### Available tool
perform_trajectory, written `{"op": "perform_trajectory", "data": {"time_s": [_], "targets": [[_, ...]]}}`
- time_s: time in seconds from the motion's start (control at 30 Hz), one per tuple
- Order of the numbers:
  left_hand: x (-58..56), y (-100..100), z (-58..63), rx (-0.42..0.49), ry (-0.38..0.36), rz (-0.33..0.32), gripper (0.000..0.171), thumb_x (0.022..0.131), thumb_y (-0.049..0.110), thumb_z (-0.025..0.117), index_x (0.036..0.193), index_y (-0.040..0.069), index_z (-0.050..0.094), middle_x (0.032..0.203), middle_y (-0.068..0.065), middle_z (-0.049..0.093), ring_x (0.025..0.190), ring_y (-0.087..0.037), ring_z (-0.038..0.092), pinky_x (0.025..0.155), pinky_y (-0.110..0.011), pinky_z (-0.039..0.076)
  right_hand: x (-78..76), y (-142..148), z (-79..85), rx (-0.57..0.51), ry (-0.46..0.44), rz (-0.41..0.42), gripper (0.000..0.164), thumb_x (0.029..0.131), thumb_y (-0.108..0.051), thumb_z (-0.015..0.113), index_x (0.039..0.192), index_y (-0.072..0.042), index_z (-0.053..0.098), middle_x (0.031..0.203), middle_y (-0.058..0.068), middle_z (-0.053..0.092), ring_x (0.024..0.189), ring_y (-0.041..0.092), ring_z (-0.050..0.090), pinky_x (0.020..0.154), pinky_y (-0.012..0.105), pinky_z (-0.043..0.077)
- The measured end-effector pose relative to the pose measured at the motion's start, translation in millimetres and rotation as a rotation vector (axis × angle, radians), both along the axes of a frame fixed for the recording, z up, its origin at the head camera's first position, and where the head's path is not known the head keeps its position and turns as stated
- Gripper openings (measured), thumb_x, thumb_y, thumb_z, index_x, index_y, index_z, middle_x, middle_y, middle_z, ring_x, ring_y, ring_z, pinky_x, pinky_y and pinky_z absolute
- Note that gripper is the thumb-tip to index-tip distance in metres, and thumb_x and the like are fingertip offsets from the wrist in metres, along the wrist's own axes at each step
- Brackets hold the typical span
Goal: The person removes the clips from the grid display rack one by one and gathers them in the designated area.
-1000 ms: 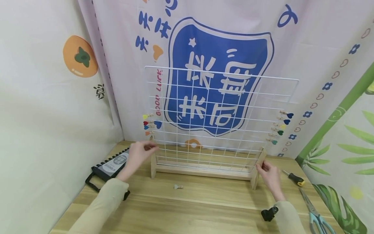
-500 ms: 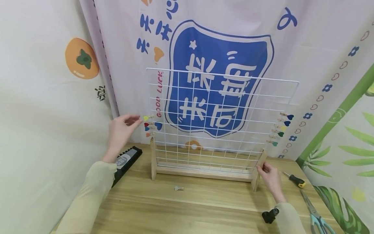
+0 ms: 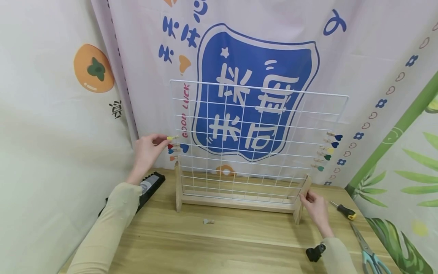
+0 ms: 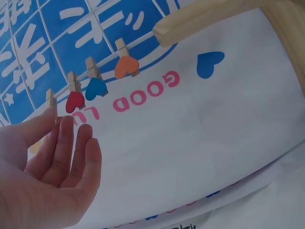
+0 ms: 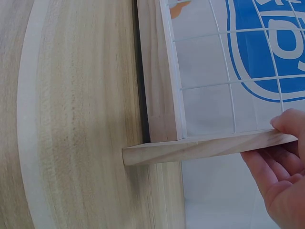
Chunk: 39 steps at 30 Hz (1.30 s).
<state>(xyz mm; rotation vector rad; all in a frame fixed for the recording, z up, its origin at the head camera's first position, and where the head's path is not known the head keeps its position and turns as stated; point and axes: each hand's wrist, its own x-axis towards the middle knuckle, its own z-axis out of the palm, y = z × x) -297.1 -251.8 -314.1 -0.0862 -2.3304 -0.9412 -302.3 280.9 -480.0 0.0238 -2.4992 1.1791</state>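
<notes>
A white wire grid panel [image 3: 239, 125] stands upright in a wooden stand [image 3: 236, 203]. My left hand [image 3: 147, 150] pinches the yellow-heart mini clothespin [image 4: 51, 99] on the grid's left edge; the fingers mostly hide its heart in the left wrist view. Below it on that edge sit clothespins with a red heart [image 4: 75, 101], a blue heart [image 4: 96, 88] and an orange heart [image 4: 127, 67]. With thumb and fingers, my right hand [image 3: 315, 207] grips the stand's right upright [image 5: 205, 147]. Several heart clothespins [image 3: 327, 157] line the grid's right edge.
One pale heart clothespin [image 3: 208, 221] lies on the table [image 3: 205, 251] before the stand. On the right are a screwdriver [image 3: 345, 211] and scissors [image 3: 367, 251]. A black-and-grey case [image 3: 150, 190] lies behind the left forearm. A printed curtain [image 3: 154, 95] hangs behind.
My left hand has moved from the stand's left upright up to the yellow-heart clothespin and now pinches it. My right hand has stayed on the right upright.
</notes>
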Motion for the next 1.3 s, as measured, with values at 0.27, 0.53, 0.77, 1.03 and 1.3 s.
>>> {"op": "perform_trajectory", "data": {"time_s": [0.27,0.53,0.77,1.03,1.3], "targets": [[0.6,1.4,2.0,0.01,0.062,0.018,0.021,0.093,0.015,0.07,0.102,-0.003,0.073,0.094,-0.023,0.075,0.076,-0.03,0.069,0.06,-0.012,0.04,-1.0,-1.5,0.2,0.0,0.023,-0.004,0.03,0.097,-0.01,0.06,0.116,0.012,0.065,0.115,0.034,0.066,0.107,0.047,0.067,0.075,0.02,0.058],[6.1,-8.8,3.4,0.031,0.097,0.022,0.019,0.092,0.015,0.071,0.101,-0.003,0.074,0.093,-0.022,0.075,0.068,-0.001,0.055,0.059,-0.007,0.039,-2.2,-0.7,0.8,-0.016,-0.011,0.004,0.036,0.098,-0.01,0.059,0.125,0.013,0.059,0.121,0.035,0.062,0.112,0.047,0.064,0.085,0.034,0.057],[20.6,-4.0,1.9,0.048,0.071,0.016,0.021,0.093,0.015,0.069,0.104,-0.003,0.072,0.097,-0.022,0.075,0.075,-0.013,0.061,0.063,-0.005,0.04,-1.5,-0.1,1.4,-0.019,-0.008,-0.003,0.033,0.098,-0.01,0.059,0.122,0.012,0.062,0.119,0.034,0.064,0.112,0.046,0.065,0.081,0.027,0.059],[35.8,9.8,-23.7,0.008,-0.024,-0.072,0.021,0.093,0.015,0.069,0.107,-0.001,0.072,0.099,-0.02,0.075,0.085,-0.029,0.071,0.066,-0.01,0.048,-1.7,-0.1,0.3,-0.013,-0.024,-0.009,0.034,0.098,-0.01,0.059,0.124,0.012,0.06,0.121,0.034,0.063,0.112,0.046,0.065,0.084,0.033,0.058],[38.5,25.1,-83.6,-0.01,-0.184,-0.187,0.016,0.089,0.013,0.073,0.101,0.003,0.074,0.095,-0.016,0.077,0.081,-0.024,0.072,0.071,-0.028,0.059,-2.5,0.1,-0.7,-0.014,-0.029,-0.002,0.036,0.098,-0.009,0.058,0.126,0.013,0.059,0.122,0.035,0.062,0.113,0.046,0.064,0.084,0.033,0.058]]}}
